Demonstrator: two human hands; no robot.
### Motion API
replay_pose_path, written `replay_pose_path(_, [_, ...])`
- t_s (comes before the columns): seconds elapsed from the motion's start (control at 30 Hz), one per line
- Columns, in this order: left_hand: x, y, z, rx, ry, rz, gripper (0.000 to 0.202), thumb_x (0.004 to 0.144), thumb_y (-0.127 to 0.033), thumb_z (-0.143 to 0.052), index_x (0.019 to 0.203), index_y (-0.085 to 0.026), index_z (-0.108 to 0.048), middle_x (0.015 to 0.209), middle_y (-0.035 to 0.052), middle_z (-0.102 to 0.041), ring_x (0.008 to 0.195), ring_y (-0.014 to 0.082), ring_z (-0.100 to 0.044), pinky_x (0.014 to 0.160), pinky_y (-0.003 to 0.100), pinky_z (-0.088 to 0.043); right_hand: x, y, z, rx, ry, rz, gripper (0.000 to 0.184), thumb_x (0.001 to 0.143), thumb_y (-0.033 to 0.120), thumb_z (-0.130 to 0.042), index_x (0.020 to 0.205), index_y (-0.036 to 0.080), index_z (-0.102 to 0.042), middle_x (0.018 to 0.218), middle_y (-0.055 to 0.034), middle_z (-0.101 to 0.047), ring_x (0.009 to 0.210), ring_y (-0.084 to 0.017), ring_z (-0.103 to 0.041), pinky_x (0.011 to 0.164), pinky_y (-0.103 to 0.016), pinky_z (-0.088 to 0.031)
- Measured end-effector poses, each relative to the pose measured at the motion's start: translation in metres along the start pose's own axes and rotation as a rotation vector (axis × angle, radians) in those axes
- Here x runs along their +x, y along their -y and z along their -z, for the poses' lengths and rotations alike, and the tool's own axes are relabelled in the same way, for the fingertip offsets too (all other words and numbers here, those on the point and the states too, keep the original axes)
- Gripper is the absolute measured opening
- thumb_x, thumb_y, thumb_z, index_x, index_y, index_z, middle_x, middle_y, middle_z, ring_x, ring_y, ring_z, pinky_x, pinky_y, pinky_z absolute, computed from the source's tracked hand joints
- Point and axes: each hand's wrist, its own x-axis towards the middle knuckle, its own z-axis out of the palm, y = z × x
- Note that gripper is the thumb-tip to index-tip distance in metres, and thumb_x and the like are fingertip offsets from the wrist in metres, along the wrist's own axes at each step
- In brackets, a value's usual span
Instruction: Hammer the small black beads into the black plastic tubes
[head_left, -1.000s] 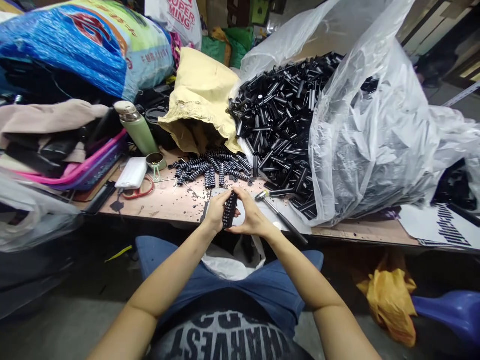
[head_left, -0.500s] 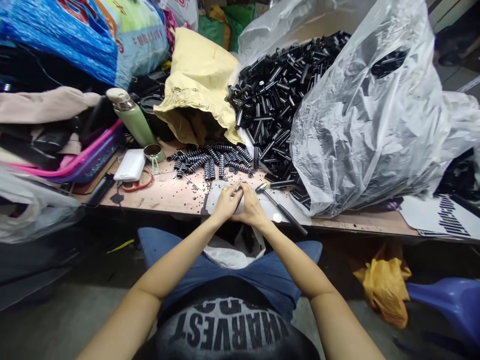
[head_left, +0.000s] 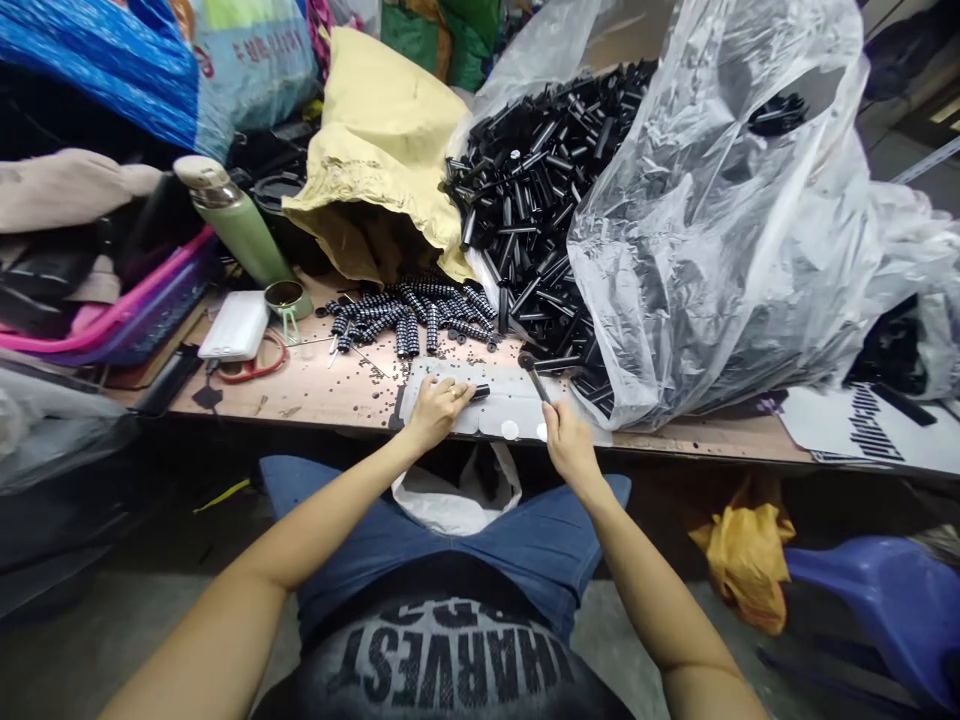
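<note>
My left hand (head_left: 436, 408) is closed around a short black tube (head_left: 481, 392), whose end sticks out to the right over the pale mat (head_left: 499, 376). In my right hand (head_left: 570, 440) is the handle of a small hammer (head_left: 531, 372), its dark head raised up and left beside the loose tubes. Two white discs lie near the table edge, one being the white disc (head_left: 510, 430) between my hands. Behind my left hand lies a heap of black ringed stacks (head_left: 412, 312), with tiny black rings scattered around it.
A clear plastic bag (head_left: 705, 250) full of black tubes (head_left: 525, 200) spills onto the table at right. A yellow sack (head_left: 382, 140) opens behind the ringed stacks. To the left stand a green flask (head_left: 244, 225), a white box (head_left: 235, 325), red scissors (head_left: 259, 362) and a pink basket (head_left: 112, 325).
My hands, together before, are now apart. My right hand has moved right and picked the hammer up off the table. My left hand keeps the tube, resting lower on the mat.
</note>
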Motion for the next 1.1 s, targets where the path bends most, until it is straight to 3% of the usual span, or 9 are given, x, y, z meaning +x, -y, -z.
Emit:
replay_pose_path(0.2, [0.000, -0.010, -0.004, -0.083, 0.009, 0.044, 0.043, 0.095, -0.011, -0.028, 0.130, -0.017, -0.052, 0.128, 0.0154, -0.059, 0.121, 0.0311, -0.050, 0.104, 0.058, -0.022, -0.016, 0.030, -0.001, 0.065, 0.223, 0.068, 0.035, 0.099, 0.038, -0.025, 0.083, 0.020, -0.051, 0.067, -0.0038, -0.060, 0.064, -0.019, -0.061, 0.060, -0.026, -0.038])
replay_pose_path(0.3, [0.004, -0.026, -0.010, -0.053, 0.004, 0.033, 0.045, 0.096, -0.024, -0.034, 0.136, -0.007, -0.045, 0.139, 0.0217, -0.048, 0.132, 0.0339, -0.040, 0.110, 0.057, -0.017, -0.017, 0.045, 0.017, 0.243, 0.154, 0.118, 0.042, 0.099, 0.045, -0.019, 0.081, 0.023, -0.050, 0.062, -0.0011, -0.058, 0.057, -0.017, -0.060, 0.056, -0.026, -0.040])
replay_pose_path(0.4, [0.005, -0.041, -0.018, 0.044, 0.033, 0.024, 0.067, 0.090, -0.043, -0.043, 0.141, 0.000, -0.035, 0.148, 0.0262, -0.033, 0.141, 0.0356, -0.023, 0.114, 0.054, -0.012, -0.019, 0.066, 0.026, 0.338, 0.056, 0.201, 0.048, 0.098, 0.050, -0.014, 0.086, 0.023, -0.051, 0.063, -0.0016, -0.060, 0.057, -0.017, -0.061, 0.057, -0.026, -0.043])
replay_pose_path(0.6, [0.007, -0.037, -0.027, 0.050, 0.046, -0.005, 0.062, 0.088, -0.029, -0.037, 0.143, -0.001, -0.032, 0.145, 0.0249, -0.038, 0.138, 0.0321, -0.031, 0.111, 0.050, -0.023, -0.012, 0.093, -0.005, 0.045, 0.276, 0.356, 0.039, 0.099, 0.042, -0.026, 0.109, 0.019, -0.056, 0.080, -0.0087, -0.071, 0.069, -0.022, -0.067, 0.066, -0.030, -0.045])
replay_pose_path(0.77, [0.015, -0.039, -0.015, -0.179, 0.018, 0.162, 0.036, 0.089, -0.018, -0.038, 0.116, -0.009, -0.060, 0.107, 0.0205, -0.064, 0.108, 0.0306, -0.057, 0.093, 0.046, -0.044, 0.000, 0.074, 0.007, 0.002, 0.218, 0.266, 0.046, 0.100, 0.043, -0.018, 0.096, 0.021, -0.059, 0.078, -0.0070, -0.070, 0.073, -0.022, -0.066, 0.065, -0.028, -0.040])
replay_pose_path(0.87, [0.019, -0.043, 0.001, -0.311, -0.012, 0.216, 0.030, 0.091, -0.027, -0.045, 0.108, -0.012, -0.065, 0.088, 0.0171, -0.064, 0.092, 0.0300, -0.060, 0.081, 0.042, -0.048, 0.011, 0.043, 0.013, -0.121, 0.143, 0.128, 0.041, 0.100, 0.044, -0.024, 0.094, 0.021, -0.058, 0.077, -0.0067, -0.069, 0.071, -0.021, -0.065, 0.062, -0.027, -0.037])
replay_pose_path(0.93, [0.033, -0.032, 0.014, -0.314, -0.076, 0.273, 0.040, 0.092, -0.035, -0.047, 0.122, -0.010, -0.058, 0.095, 0.0192, -0.063, 0.094, 0.0313, -0.058, 0.080, 0.042, -0.048, 0.018, 0.021, 0.007, -0.212, 0.120, 0.070, 0.038, 0.099, 0.044, -0.029, 0.093, 0.020, -0.058, 0.079, -0.0084, -0.069, 0.070, -0.022, -0.064, 0.061, -0.028, -0.037])
replay_pose_path(1.03, [0.073, 0.007, 0.030, -0.179, -0.247, 0.564, 0.052, 0.095, -0.033, -0.039, 0.139, -0.004, -0.039, 0.118, 0.0272, -0.054, 0.109, 0.0363, -0.052, 0.083, 0.045, -0.045, 0.031, 0.004, -0.003, -0.248, 0.031, 0.089, 0.038, 0.098, 0.044, -0.033, 0.091, 0.018, -0.060, 0.083, -0.0104, -0.067, 0.074, -0.023, -0.062, 0.065, -0.031, -0.040])
replay_pose_path(1.1, [0.101, 0.036, 0.034, -0.072, -0.205, 0.701, 0.055, 0.092, -0.027, -0.045, 0.138, 0.000, -0.035, 0.120, 0.0305, -0.052, 0.112, 0.0388, -0.050, 0.087, 0.046, -0.043, 0.049, 0.009, -0.004, -0.211, -0.074, 0.176, 0.037, 0.097, 0.041, -0.035, 0.095, 0.016, -0.061, 0.091, -0.0128, -0.066, 0.085, -0.025, -0.061, 0.073, -0.034, -0.044])
